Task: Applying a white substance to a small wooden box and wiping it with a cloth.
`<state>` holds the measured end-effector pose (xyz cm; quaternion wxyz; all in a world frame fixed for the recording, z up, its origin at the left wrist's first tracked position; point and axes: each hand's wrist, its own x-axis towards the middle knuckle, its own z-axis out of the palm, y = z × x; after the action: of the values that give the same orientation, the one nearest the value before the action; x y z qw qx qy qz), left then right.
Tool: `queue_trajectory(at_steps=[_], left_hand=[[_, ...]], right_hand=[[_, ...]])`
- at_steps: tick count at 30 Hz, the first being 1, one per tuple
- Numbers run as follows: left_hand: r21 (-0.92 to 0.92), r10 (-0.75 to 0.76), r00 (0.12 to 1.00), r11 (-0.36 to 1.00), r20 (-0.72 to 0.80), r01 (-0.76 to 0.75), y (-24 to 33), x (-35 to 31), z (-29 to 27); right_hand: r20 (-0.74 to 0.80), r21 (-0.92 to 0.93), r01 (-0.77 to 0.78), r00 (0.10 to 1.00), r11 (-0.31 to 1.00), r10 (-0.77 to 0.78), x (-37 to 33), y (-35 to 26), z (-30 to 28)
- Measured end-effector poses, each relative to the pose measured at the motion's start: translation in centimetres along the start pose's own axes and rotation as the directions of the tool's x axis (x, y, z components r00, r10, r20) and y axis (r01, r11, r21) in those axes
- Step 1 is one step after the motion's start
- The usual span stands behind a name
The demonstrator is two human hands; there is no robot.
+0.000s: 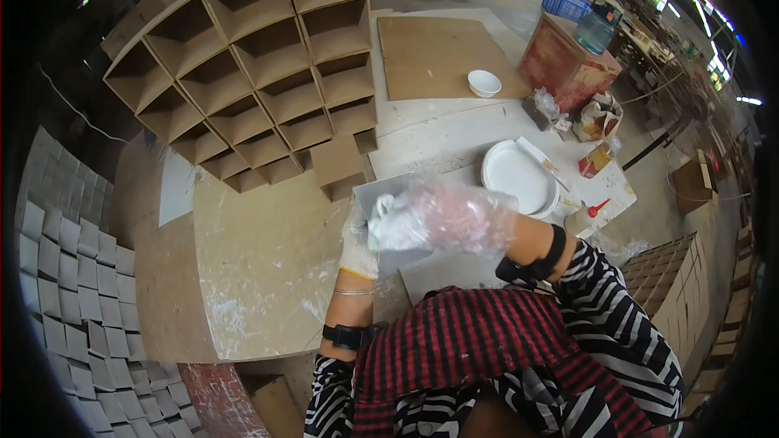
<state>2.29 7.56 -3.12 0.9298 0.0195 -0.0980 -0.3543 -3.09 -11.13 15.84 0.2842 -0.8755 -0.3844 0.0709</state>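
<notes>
Broadest of all, a pale, white-smeared bench (pixel 251 284), spread from left to right. Next, on its far left part, a brown grid of open-fronted boxes (pixel 280 53). Beyond the bench's left end, densely stacked grey boxes (pixel 81 292). To the right of the grid, lying flat, a brown board (pixel 430 57). At far right, a worn red cabinet (pixel 560 61) beneath a clear bluish jug (pixel 596 31). Right of centre, a round white tub (pixel 519 174). At near centre, between both hands, a grey piece (pixel 398 259), mostly covered. Over it from the right, the right hand (pixel 466 215) in crumpled clear plastic, with bunched white fabric (pixel 395 225) at the fingertip end; impossible to tell that grip apart or together. Along the piece's left side, the left hand (pixel 357 247) in a white knitted glove, fingertips hidden, grip likewise impossible to tell. Smaller, on the board's near right corner, a white bowl (pixel 484 83). Right of the tub, a red-and-yellow packet (pixel 595 161), any wording too small to read. Smallest, just beside the tub, a red-nozzled bottle (pixel 583 217), any label too blurred to read.
</notes>
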Motion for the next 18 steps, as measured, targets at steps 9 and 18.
queue_trajectory(at_steps=[9,18], left_hand=[[0.731,0.343,0.939,0.650,-0.038,-0.208,-0.6,-1.1,-0.2],[0.309,0.256,0.807,0.946,-0.532,-0.097,-1.5,0.2,4.3]], right_hand=[[-0.344,-0.541,-0.102,0.933,0.835,-0.109,-2.1,1.0,-3.4],[-0.252,-0.570,-0.032,0.958,0.821,-0.138,-2.1,3.0,-2.8]])
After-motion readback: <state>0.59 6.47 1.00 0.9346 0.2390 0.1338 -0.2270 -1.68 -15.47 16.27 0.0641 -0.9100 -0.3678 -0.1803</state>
